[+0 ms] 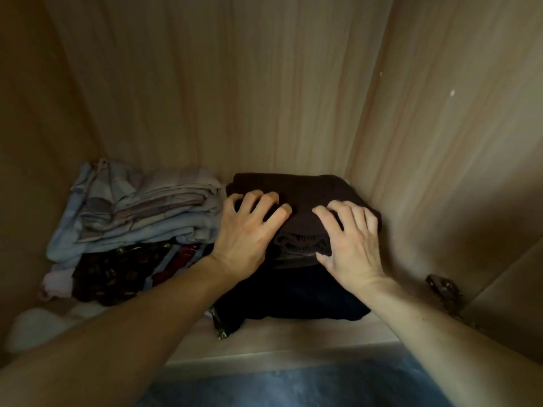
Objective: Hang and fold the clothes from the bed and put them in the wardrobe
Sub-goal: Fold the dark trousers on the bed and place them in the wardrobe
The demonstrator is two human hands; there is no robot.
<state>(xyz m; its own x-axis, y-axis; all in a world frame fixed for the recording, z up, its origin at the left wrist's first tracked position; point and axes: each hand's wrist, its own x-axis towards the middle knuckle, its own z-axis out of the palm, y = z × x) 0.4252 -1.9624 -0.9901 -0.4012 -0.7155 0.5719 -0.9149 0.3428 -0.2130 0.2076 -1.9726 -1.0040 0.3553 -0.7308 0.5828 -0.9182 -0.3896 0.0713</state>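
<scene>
Hands first: we find both resting on top of a folded brown garment inside the wardrobe. Our left hand lies palm down on the garment's left part, fingers spread wide and slightly curled, tips pressing into the cloth. Our right hand lies palm down on the right part, fingers likewise spread, with the thumb hooked under the folded front edge. Neither hand is closed around anything; both are flat and open against the fabric.

We note that the brown garment tops a stack in the right rear corner of the compartment, close against the right wall. Beneath it sits a grey layer, only its front edge showing, and below that a dark navy garment that rests on the shelf.

To the left, just beside this stack, we record a second pile. Its upper part is made of pale checked and light blue folded cloths; under these lies a dark patterned cloth with red showing at its right side. A pale pink piece protrudes at the pile's lower left. A white item lies in front of it on the shelf, too blurred to identify.

A metal hinge is fixed low on the right wall, near the door edge.
</scene>
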